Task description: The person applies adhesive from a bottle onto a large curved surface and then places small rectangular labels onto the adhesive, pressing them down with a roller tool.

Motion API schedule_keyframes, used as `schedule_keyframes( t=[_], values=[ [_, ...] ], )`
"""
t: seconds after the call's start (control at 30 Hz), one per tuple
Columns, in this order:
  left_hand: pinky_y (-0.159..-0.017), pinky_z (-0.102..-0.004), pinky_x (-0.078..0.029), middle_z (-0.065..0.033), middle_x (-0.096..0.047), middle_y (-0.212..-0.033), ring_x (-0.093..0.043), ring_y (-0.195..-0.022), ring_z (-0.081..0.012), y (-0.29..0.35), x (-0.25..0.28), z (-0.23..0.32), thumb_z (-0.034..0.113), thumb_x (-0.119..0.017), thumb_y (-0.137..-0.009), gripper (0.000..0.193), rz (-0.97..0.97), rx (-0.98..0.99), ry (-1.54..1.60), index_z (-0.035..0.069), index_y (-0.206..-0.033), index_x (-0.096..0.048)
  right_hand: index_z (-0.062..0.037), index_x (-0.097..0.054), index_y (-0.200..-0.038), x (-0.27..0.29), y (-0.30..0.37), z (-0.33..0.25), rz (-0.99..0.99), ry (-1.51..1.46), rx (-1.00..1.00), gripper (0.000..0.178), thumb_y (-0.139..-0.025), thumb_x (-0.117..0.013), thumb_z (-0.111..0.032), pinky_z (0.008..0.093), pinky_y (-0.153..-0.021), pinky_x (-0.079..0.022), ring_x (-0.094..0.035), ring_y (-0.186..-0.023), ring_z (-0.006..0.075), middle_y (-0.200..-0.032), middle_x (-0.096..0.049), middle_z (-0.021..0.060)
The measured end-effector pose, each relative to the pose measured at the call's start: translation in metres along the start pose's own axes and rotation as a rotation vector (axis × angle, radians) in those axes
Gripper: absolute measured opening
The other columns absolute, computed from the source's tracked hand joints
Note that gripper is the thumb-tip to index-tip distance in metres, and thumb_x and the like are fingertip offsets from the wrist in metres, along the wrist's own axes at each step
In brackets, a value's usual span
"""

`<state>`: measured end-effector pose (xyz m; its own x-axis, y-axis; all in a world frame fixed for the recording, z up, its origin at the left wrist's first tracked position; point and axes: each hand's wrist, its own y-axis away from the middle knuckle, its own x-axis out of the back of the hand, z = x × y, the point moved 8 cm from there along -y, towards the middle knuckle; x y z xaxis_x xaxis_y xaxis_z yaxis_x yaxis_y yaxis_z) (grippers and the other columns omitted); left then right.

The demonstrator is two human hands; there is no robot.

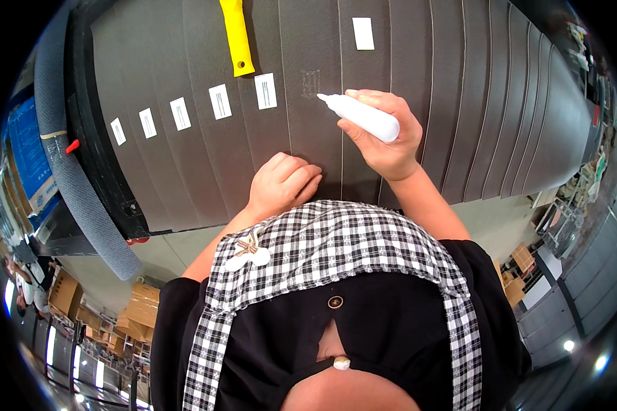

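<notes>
My right hand grips a white squeeze bottle with a pointed nozzle. Its tip points left, just beside a faint rectangle of thin lines on the dark brown ribbed panel. Resting on the panel's near part, my left hand has its fingers curled in; whether anything is under them is hidden. Several small white labels with dark lines run in a row to the left, the closest being one label. A blank-looking white label lies farther off, above the bottle.
A yellow strip-like handle with a hole lies at the panel's far side. Along the left edge runs a grey padded tube, with a blue package beyond. Cardboard boxes stand on the floor at lower left.
</notes>
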<state>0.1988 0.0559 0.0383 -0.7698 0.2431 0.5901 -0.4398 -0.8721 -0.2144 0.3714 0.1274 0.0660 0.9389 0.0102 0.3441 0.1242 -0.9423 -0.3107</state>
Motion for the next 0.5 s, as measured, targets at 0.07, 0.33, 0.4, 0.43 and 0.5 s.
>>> schedule_keyframes(
  t=[0.07, 0.33, 0.4, 0.43, 0.5],
  values=[
    [-0.065, -0.0317, -0.052, -0.0001, -0.063, -0.084, -0.061, -0.075, -0.0188, 0.000, 0.000, 0.000, 0.008, -0.080, -0.078, 0.016, 0.002, -0.002, 0.000, 0.011, -0.091, -0.070, -0.0007, -0.064, -0.110, -0.001, 0.000, -0.002, -0.009, 0.047, 0.023, 0.037, -0.080, -0.087, -0.005, 0.0341, -0.090, -0.059, -0.072, -0.104, 0.0249, -0.110, -0.073, 0.0162],
    [-0.065, -0.0317, -0.053, 0.0001, -0.063, -0.084, -0.062, -0.076, -0.0187, 0.000, -0.001, -0.001, 0.009, -0.080, -0.078, 0.017, 0.002, -0.008, -0.009, 0.011, -0.092, -0.070, 0.0001, -0.064, -0.109, -0.003, -0.002, -0.011, -0.018, 0.138, 0.086, 0.041, -0.076, -0.089, -0.004, 0.0348, -0.081, -0.060, -0.074, -0.094, 0.0275, -0.105, -0.074, 0.0179],
    [-0.065, -0.0317, -0.053, 0.0001, -0.063, -0.084, -0.062, -0.076, -0.0186, 0.000, 0.000, 0.001, 0.009, -0.080, -0.079, 0.017, 0.005, -0.007, -0.006, 0.011, -0.092, -0.070, 0.0002, -0.065, -0.108, -0.002, -0.001, -0.013, -0.023, 0.150, 0.080, 0.040, -0.076, -0.089, -0.004, 0.0347, -0.080, -0.060, -0.074, -0.094, 0.0275, -0.104, -0.075, 0.0181],
    [-0.065, -0.0317, -0.053, 0.0001, -0.063, -0.084, -0.062, -0.076, -0.0186, -0.001, 0.000, 0.001, 0.009, -0.080, -0.079, 0.017, 0.006, -0.007, -0.004, 0.011, -0.092, -0.070, 0.0002, -0.065, -0.107, -0.001, 0.000, -0.014, -0.025, 0.156, 0.078, 0.040, -0.075, -0.089, -0.004, 0.0346, -0.080, -0.060, -0.074, -0.093, 0.0275, -0.104, -0.075, 0.0183],
    [-0.065, -0.0317, -0.053, 0.0001, -0.063, -0.084, -0.062, -0.076, -0.0186, 0.000, 0.000, 0.001, 0.009, -0.080, -0.078, 0.017, 0.008, -0.006, -0.008, 0.011, -0.092, -0.070, 0.0003, -0.065, -0.107, -0.002, 0.001, -0.017, -0.029, 0.169, 0.087, 0.039, -0.075, -0.089, -0.003, 0.0346, -0.080, -0.060, -0.074, -0.093, 0.0273, -0.103, -0.075, 0.0184]
  ],
)
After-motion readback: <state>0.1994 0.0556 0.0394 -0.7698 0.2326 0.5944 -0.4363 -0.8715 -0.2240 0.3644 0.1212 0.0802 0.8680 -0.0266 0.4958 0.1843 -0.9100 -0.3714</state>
